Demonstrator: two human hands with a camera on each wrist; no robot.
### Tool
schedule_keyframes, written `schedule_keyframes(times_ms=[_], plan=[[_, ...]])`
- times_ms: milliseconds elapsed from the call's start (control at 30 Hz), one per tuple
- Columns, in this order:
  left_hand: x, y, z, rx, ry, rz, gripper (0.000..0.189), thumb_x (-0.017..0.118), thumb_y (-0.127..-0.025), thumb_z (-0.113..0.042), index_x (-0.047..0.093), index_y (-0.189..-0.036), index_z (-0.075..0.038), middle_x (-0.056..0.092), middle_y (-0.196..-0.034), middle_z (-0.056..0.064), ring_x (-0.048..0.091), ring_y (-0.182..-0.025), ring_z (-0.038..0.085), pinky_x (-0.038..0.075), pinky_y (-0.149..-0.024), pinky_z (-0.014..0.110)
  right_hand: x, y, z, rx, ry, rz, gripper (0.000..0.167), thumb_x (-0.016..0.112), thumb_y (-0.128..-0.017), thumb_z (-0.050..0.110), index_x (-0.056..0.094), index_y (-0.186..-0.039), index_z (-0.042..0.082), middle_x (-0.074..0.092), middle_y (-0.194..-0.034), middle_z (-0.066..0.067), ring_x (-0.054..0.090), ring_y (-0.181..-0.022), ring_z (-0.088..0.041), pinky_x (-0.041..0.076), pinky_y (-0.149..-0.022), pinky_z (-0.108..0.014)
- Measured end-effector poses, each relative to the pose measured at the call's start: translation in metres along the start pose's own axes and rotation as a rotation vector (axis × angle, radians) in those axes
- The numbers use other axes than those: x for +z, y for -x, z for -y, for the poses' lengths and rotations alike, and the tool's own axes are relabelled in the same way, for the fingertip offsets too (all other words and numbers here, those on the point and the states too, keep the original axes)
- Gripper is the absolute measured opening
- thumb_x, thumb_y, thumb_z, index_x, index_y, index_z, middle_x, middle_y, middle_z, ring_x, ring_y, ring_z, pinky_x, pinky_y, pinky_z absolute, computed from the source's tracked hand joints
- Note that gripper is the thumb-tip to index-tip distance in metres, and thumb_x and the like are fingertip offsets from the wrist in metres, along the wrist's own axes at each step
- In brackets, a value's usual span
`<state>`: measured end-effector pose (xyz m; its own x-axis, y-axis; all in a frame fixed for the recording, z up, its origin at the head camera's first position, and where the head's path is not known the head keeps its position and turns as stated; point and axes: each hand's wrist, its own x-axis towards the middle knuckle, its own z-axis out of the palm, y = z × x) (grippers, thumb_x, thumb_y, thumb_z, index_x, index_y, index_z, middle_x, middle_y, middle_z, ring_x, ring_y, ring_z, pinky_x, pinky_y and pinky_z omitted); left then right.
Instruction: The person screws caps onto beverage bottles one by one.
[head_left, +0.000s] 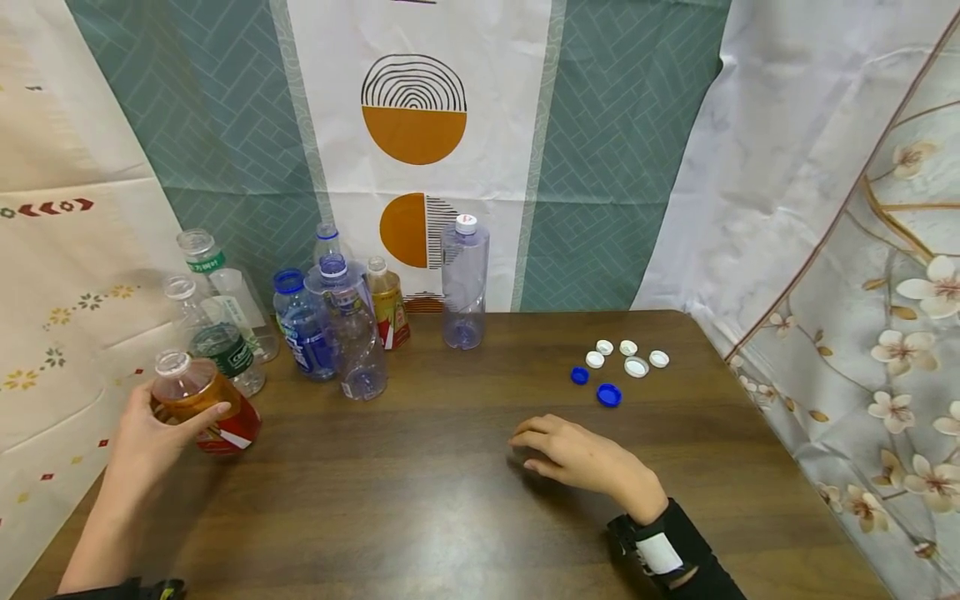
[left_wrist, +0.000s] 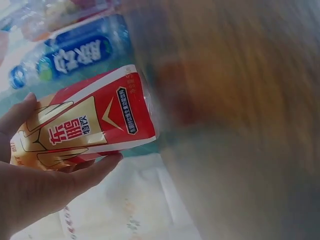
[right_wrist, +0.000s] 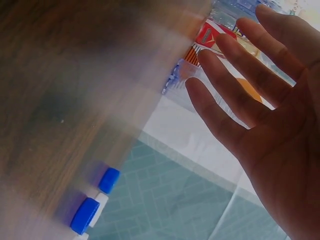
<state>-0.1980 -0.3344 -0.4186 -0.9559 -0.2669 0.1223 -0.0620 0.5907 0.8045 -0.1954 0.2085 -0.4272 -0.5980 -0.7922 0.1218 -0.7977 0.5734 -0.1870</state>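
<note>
At the left of the table my left hand [head_left: 153, 429] grips a red-and-gold labelled drink bottle [head_left: 213, 408], thumb on one side and fingers on the other. The bottle leans slightly, its clear neck pointing up and left. In the left wrist view, the bottle's label [left_wrist: 90, 117] with red and white print faces the camera. My right hand [head_left: 581, 458] holds nothing; it hovers low over the middle right of the table, and the right wrist view shows its fingers [right_wrist: 215, 100] spread and loosely extended. Just behind the gripped bottle stands a clear bottle with a green label [head_left: 221, 346].
Along the back left stand several more bottles, among them a tall clear one [head_left: 247, 308], a blue-labelled one [head_left: 303, 333] and a clear spiral one [head_left: 360, 350]. A tall bottle with a white cap [head_left: 465, 287] stands back centre. White and blue caps [head_left: 609, 395] lie at the right.
</note>
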Motion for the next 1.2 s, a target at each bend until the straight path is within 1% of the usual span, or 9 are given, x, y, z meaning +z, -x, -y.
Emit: schedule_keyframes(times_ms=[100, 200, 400, 500, 600, 633, 700, 933, 1200], plan=[[0.005, 0.006, -0.011, 0.012, 0.007, 0.022, 0.086, 0.08, -0.089, -0.036, 0.03, -0.147, 0.004, 0.047, -0.135, 0.021, 0.048, -0.1, 0.001, 0.04, -0.068, 0.006, -0.001, 0.0, 0.0, 0.012, -0.002, 0.004, 0.033, 0.07, -0.098, 0.02, 0.066, -0.129, 0.007, 0.063, -0.13, -0.006, 0.061, -0.119, -0.021, 0.054, -0.097, -0.032], [0.015, 0.012, -0.024, 0.051, 0.013, 0.064, 0.087, 0.08, -0.09, -0.035, 0.029, -0.149, 0.003, 0.045, -0.14, 0.023, 0.053, -0.111, 0.013, 0.04, -0.072, 0.003, 0.0, 0.0, 0.001, 0.009, 0.001, 0.002, 0.034, 0.07, -0.098, 0.019, 0.066, -0.129, 0.007, 0.063, -0.13, -0.006, 0.061, -0.119, -0.021, 0.054, -0.097, -0.032], [0.047, 0.029, -0.058, 0.188, 0.06, 0.204, 0.082, 0.083, -0.087, -0.025, 0.033, -0.148, -0.001, 0.05, -0.138, 0.021, 0.058, -0.117, 0.017, 0.046, -0.08, 0.004, -0.001, 0.0, 0.002, 0.008, 0.002, 0.008, 0.034, 0.07, -0.098, 0.02, 0.066, -0.129, 0.007, 0.063, -0.129, -0.006, 0.061, -0.118, -0.021, 0.055, -0.096, -0.031], [0.065, 0.037, -0.081, 0.225, 0.093, 0.296, 0.083, 0.084, -0.086, -0.024, 0.034, -0.149, -0.004, 0.053, -0.138, 0.023, 0.059, -0.121, 0.036, 0.056, -0.086, 0.021, -0.001, 0.0, 0.003, 0.01, 0.008, 0.007, 0.034, 0.07, -0.098, 0.02, 0.066, -0.13, 0.008, 0.063, -0.129, -0.005, 0.061, -0.118, -0.02, 0.054, -0.096, -0.03], [0.083, 0.041, -0.1, 0.255, 0.107, 0.358, 0.084, 0.086, -0.084, -0.027, 0.036, -0.148, -0.006, 0.055, -0.138, 0.023, 0.058, -0.124, 0.043, 0.057, -0.094, 0.043, -0.001, -0.001, 0.003, 0.009, 0.01, 0.003, 0.034, 0.07, -0.098, 0.02, 0.066, -0.13, 0.008, 0.063, -0.129, -0.005, 0.061, -0.117, -0.02, 0.055, -0.096, -0.03], [0.09, 0.042, -0.106, 0.268, 0.111, 0.374, 0.084, 0.086, -0.084, -0.027, 0.037, -0.148, -0.007, 0.056, -0.138, 0.022, 0.058, -0.125, 0.043, 0.055, -0.096, 0.05, -0.001, 0.0, 0.003, 0.008, 0.01, 0.002, 0.034, 0.07, -0.098, 0.02, 0.066, -0.13, 0.008, 0.063, -0.129, -0.005, 0.061, -0.117, -0.02, 0.055, -0.096, -0.03], [0.103, 0.041, -0.116, 0.29, 0.13, 0.409, 0.083, 0.087, -0.082, -0.027, 0.039, -0.147, -0.009, 0.057, -0.138, 0.02, 0.057, -0.127, 0.042, 0.052, -0.099, 0.056, -0.002, 0.0, 0.003, 0.006, 0.008, -0.002, 0.034, 0.071, -0.098, 0.019, 0.067, -0.129, 0.008, 0.064, -0.128, -0.005, 0.061, -0.117, -0.02, 0.055, -0.096, -0.03], [0.154, 0.033, -0.145, 0.385, 0.253, 0.509, 0.077, 0.09, -0.08, -0.02, 0.045, -0.141, -0.01, 0.059, -0.136, 0.015, 0.058, -0.127, 0.038, 0.054, -0.098, 0.052, -0.002, 0.0, 0.003, -0.011, 0.019, -0.009, 0.033, 0.071, -0.097, 0.02, 0.067, -0.128, 0.008, 0.064, -0.127, -0.005, 0.062, -0.115, -0.019, 0.055, -0.094, -0.03], [0.205, 0.026, -0.163, 0.375, 0.231, 0.57, 0.078, 0.091, -0.078, -0.021, 0.047, -0.142, -0.013, 0.063, -0.135, 0.01, 0.06, -0.126, 0.035, 0.055, -0.097, 0.051, 0.0, -0.001, 0.002, 0.001, 0.022, 0.008, 0.032, 0.071, -0.098, 0.021, 0.068, -0.127, 0.009, 0.064, -0.126, -0.004, 0.062, -0.115, -0.019, 0.055, -0.097, -0.032]])
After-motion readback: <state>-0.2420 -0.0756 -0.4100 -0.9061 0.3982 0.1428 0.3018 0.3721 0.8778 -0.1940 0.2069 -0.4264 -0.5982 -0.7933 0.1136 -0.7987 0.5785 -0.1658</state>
